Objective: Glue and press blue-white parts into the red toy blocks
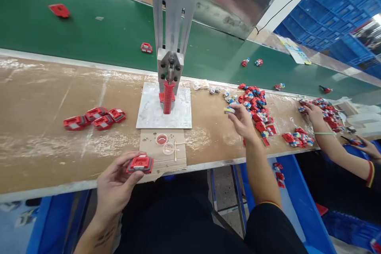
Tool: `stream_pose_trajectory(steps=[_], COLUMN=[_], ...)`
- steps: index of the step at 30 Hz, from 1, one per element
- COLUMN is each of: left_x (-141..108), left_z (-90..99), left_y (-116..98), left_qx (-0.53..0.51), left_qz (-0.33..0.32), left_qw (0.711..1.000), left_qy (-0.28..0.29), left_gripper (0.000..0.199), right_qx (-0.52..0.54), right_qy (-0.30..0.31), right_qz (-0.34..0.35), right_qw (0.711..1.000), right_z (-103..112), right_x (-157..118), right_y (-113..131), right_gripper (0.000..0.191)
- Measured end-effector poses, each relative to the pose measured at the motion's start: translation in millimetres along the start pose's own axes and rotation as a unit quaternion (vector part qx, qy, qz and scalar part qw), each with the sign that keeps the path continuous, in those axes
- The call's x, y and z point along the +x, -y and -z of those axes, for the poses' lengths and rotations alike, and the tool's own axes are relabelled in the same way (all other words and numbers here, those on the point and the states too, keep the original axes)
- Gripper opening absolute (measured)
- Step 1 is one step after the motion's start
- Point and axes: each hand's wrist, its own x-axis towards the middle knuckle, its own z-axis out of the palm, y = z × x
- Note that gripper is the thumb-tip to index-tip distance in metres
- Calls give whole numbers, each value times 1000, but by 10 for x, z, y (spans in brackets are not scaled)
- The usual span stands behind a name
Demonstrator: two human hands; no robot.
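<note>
My left hand point(114, 186) is closed around a red and grey plastic part point(141, 164) at the table's front edge. Between the fingertips of my right hand point(241, 122) is a small grey piece with yellow on it point(229, 110). Just beyond that hand lies a heap of red, blue and white parts point(253, 101). A metal press with a red handle point(168, 99) stands on a white plate point(145, 117) between my hands. Two small cups, one with red contents point(161, 139), and crossed cotton swabs point(175, 151) rest on cardboard point(149, 143). Several red and grey parts point(102, 122) sit at the left.
A green conveyor point(119, 27) with scattered red parts runs behind the table point(38, 127). At the right, a co-worker's hands point(314, 116) are at another heap of parts point(330, 117). Blue bins point(297, 202) stand below the table's front edge.
</note>
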Motion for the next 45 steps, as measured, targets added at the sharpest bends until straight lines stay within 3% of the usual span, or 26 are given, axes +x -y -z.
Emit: stream_pose_trajectory(steps=[1, 2, 5, 7, 9, 12, 18, 24, 29, 32, 35, 39, 41, 43, 45], left_x=[8, 17, 34, 32, 21, 0, -42, -51, -82, -144, -179, -168, -152, -136, -129], left_z=[-48, -107, -312, -429, -491, -483, -365, -332, -325, -349, -370, -256, -119, 35, 167], left_y=[-12, -19, -4, 34, 73, 95, 87, 85, -74, -133, -126, -98, -79, -45, 1], left_qx=[-13, -33, -120, -166, -190, -219, -241, -186, -73, -18, 2, -8, -12, -18, -17], left_qz=[7, 20, 85, 126, 151, 171, 167, 162, 142, 121, 118, 104, 98, 95, 92], left_qw=[1000, 997, 974, 955, 945, 935, 931, 943, 964, 971, 973, 980, 987, 993, 996], left_qy=[28, 63, 175, 211, 219, 220, 219, 222, 214, 206, 199, 167, 125, 61, 1], left_gripper=[30, 32, 40, 45, 51, 59, 51, 54, 55, 69, 77, 65, 60, 57, 58], right_qx=[67, 203, 491, 558, 577, 551, 437, 367, 279, 238, 229, 266, 282, 285, 287], right_qy=[-25, -74, -128, -122, -97, -50, -5, 12, -28, -70, -116, -76, -95, -136, -129], right_qz=[14, 33, 46, 39, 54, 109, 255, 295, 319, 356, 381, 368, 309, 220, 165], right_qw=[997, 976, 860, 820, 809, 826, 862, 882, 906, 901, 888, 888, 903, 923, 935], right_z=[-75, -160, -402, -504, -550, -557, -509, -485, -489, -565, -667, -676, -633, -606, -614], right_x=[-156, -312, -688, -821, -874, -862, -723, -643, -659, -692, -731, -689, -559, -340, -67], right_y=[159, 335, 888, 1190, 1385, 1507, 1641, 1743, 1804, 1903, 1986, 1903, 1785, 1677, 1623], right_gripper=[27, 26, 34, 36, 38, 44, 43, 42, 22, 5, 13, 38, 50, 47, 38])
